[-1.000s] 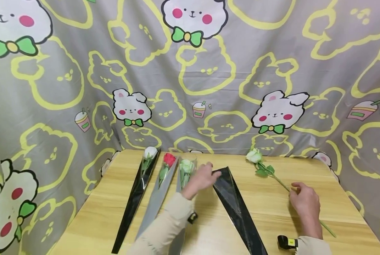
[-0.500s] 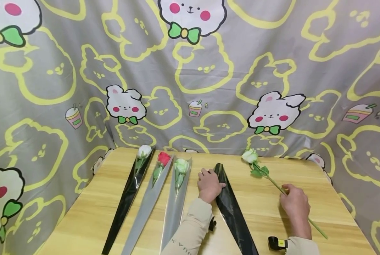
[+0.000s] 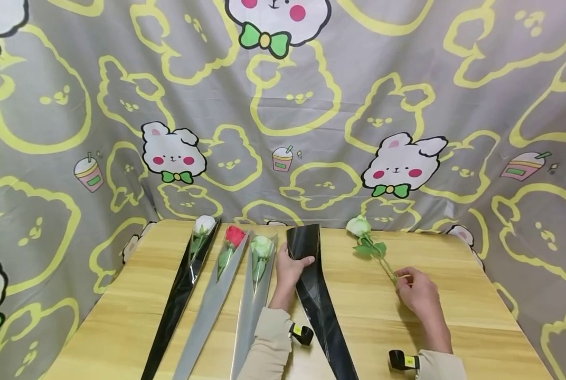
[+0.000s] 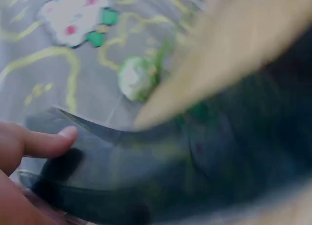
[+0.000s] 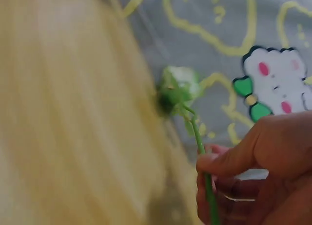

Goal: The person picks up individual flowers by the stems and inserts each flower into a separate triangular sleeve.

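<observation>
A long black wrapping sleeve, wide at its top and narrow below, is lifted at its upper end. My left hand grips it there, with the thumb across the front; the left wrist view shows the thumb on the dark film. On the right, my right hand pinches the green stem of a pale green-white rose. In the right wrist view the thumb and fingers close on the stem below the bloom. The lower stem is hidden behind the hand.
Left of the sleeve lie three wrapped roses: a white one in black, a red one in grey and a pale green one in grey. A patterned curtain hangs behind the wooden table.
My left hand has moved from beside the black sleeve to gripping its top, and the sleeve's upper end has risen and opened. The right hand keeps the rose, shifting slightly up and left.
</observation>
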`<state>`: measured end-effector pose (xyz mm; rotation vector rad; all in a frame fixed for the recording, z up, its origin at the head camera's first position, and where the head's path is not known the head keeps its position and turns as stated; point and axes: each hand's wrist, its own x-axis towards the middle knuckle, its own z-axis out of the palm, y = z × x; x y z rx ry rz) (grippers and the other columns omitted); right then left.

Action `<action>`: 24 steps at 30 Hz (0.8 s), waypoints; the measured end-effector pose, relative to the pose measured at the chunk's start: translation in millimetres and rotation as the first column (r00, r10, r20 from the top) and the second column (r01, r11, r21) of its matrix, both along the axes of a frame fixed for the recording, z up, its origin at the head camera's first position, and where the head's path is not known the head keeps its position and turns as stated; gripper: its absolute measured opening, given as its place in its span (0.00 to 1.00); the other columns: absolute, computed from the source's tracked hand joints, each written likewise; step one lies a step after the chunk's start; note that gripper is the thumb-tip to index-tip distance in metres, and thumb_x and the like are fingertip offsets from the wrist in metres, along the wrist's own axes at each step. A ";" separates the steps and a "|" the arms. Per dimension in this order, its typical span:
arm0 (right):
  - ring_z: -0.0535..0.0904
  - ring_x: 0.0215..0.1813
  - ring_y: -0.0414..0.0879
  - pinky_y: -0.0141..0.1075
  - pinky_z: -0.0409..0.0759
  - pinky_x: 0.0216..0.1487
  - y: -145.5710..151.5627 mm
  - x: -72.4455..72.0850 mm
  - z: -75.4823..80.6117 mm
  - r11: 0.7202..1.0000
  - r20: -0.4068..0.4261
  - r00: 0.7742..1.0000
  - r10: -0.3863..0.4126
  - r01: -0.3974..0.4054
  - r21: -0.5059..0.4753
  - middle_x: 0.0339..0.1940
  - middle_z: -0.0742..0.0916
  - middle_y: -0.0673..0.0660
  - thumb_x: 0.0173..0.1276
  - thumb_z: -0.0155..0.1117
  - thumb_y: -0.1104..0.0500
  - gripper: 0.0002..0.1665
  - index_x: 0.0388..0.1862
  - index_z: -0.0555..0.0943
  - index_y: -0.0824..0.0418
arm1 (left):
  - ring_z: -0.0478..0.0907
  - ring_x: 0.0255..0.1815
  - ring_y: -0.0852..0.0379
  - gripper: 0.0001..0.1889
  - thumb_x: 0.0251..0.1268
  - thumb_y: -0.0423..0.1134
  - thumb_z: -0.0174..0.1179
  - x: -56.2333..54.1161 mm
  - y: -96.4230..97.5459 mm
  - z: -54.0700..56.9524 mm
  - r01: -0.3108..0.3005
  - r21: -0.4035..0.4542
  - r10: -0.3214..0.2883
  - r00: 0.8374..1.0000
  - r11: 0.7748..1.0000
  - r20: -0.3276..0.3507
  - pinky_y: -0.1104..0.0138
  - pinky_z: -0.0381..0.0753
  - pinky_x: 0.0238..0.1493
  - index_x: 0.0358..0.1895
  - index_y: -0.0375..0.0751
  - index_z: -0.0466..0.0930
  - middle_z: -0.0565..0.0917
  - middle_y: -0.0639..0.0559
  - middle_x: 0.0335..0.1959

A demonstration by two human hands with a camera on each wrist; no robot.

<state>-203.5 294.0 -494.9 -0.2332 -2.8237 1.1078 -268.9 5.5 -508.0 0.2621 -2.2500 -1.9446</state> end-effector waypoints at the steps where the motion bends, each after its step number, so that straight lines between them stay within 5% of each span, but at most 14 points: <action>1: 0.81 0.38 0.52 0.37 0.73 0.31 -2.0 0.0 3.2 0.999 -0.003 1.000 0.006 -0.007 -0.032 0.36 0.85 0.60 0.69 0.54 0.69 0.15 0.51 0.83 0.70 | 0.77 0.61 0.35 0.36 0.52 0.23 0.75 -0.5 -2.4 -1.9 -0.007 0.089 0.006 1.000 0.996 0.009 0.48 0.77 0.61 0.67 0.25 0.71 0.79 0.29 0.61; 6: 0.80 0.37 0.46 0.32 0.78 0.30 -6.9 4.3 22.5 0.978 -0.027 1.000 0.012 -0.017 -0.206 0.42 0.84 0.65 0.74 0.56 0.71 0.14 0.54 0.80 0.73 | 0.84 0.40 0.53 0.17 0.70 0.27 0.61 2.9 -9.1 -7.8 0.095 0.372 -0.108 0.994 0.923 0.015 0.63 0.83 0.47 0.58 0.23 0.75 0.86 0.35 0.47; 10: 0.76 0.38 0.36 0.29 0.79 0.34 -9.7 7.8 36.9 0.949 -0.130 0.991 -0.026 -0.017 -0.316 0.44 0.82 0.63 0.76 0.56 0.72 0.15 0.59 0.79 0.74 | 0.83 0.34 0.61 0.16 0.80 0.33 0.53 9.4 -10.0 -2.6 0.221 0.440 -0.242 0.970 0.870 -0.008 0.69 0.82 0.41 0.60 0.24 0.75 0.88 0.42 0.41; 12: 0.75 0.38 0.35 0.27 0.79 0.36 -13.6 7.7 43.9 0.902 -0.189 0.981 -0.050 -0.037 -0.430 0.43 0.81 0.58 0.76 0.57 0.73 0.17 0.61 0.78 0.74 | 0.82 0.32 0.62 0.15 0.79 0.33 0.53 12.7 -10.7 3.5 0.264 0.428 -0.285 0.958 0.864 -0.016 0.70 0.80 0.39 0.57 0.23 0.77 0.87 0.46 0.37; 13: 0.75 0.39 0.35 0.27 0.79 0.37 -15.6 7.6 47.7 0.865 -0.213 0.975 -0.065 -0.052 -0.500 0.43 0.80 0.55 0.76 0.57 0.73 0.17 0.61 0.79 0.72 | 0.82 0.32 0.62 0.14 0.79 0.33 0.53 13.9 -11.0 6.6 0.280 0.419 -0.300 0.954 0.864 -0.020 0.70 0.80 0.38 0.55 0.23 0.77 0.87 0.48 0.35; 15: 0.75 0.41 0.36 0.26 0.79 0.39 -19.0 7.1 55.5 0.730 -0.257 0.964 -0.068 -0.127 -0.672 0.45 0.82 0.51 0.76 0.57 0.73 0.18 0.62 0.81 0.68 | 0.81 0.32 0.62 0.12 0.76 0.31 0.55 15.5 -11.4 13.3 0.311 0.400 -0.323 0.946 0.862 -0.039 0.70 0.79 0.37 0.50 0.22 0.79 0.86 0.51 0.32; 18: 0.76 0.45 0.40 0.29 0.80 0.43 -25.7 5.5 70.8 0.433 -0.331 0.939 -0.099 -0.259 -0.864 0.50 0.84 0.49 0.77 0.55 0.74 0.18 0.59 0.83 0.64 | 0.78 0.32 0.64 0.10 0.74 0.31 0.57 15.6 -12.2 21.1 0.353 0.368 -0.350 0.933 0.860 -0.079 0.71 0.77 0.37 0.45 0.22 0.80 0.82 0.54 0.29; 20: 0.78 0.47 0.42 0.31 0.82 0.45 -32.6 4.9 81.2 0.269 -0.375 0.918 -0.129 -0.331 -0.904 0.54 0.85 0.51 0.76 0.55 0.75 0.17 0.58 0.82 0.66 | 0.77 0.31 0.64 0.10 0.75 0.33 0.58 15.4 -13.7 23.9 0.365 0.359 -0.357 0.930 0.859 -0.091 0.72 0.76 0.37 0.43 0.25 0.81 0.81 0.56 0.27; 22: 0.81 0.46 0.45 0.34 0.84 0.46 -42.5 3.9 90.5 0.194 -0.399 0.899 -0.179 -0.365 -0.910 0.53 0.85 0.55 0.75 0.55 0.77 0.16 0.56 0.82 0.68 | 0.75 0.29 0.65 0.11 0.77 0.36 0.57 14.4 -16.6 23.4 0.375 0.343 -0.369 0.926 0.861 -0.087 0.72 0.74 0.36 0.39 0.28 0.81 0.79 0.57 0.26; 24: 0.84 0.44 0.46 0.36 0.86 0.45 -53.7 2.2 97.1 0.180 -0.402 0.888 -0.224 -0.368 -0.912 0.52 0.85 0.57 0.73 0.56 0.78 0.14 0.52 0.82 0.69 | 0.73 0.25 0.65 0.13 0.78 0.38 0.58 13.8 -21.1 21.4 0.382 0.333 -0.378 0.922 0.862 -0.077 0.72 0.73 0.31 0.33 0.33 0.78 0.77 0.58 0.22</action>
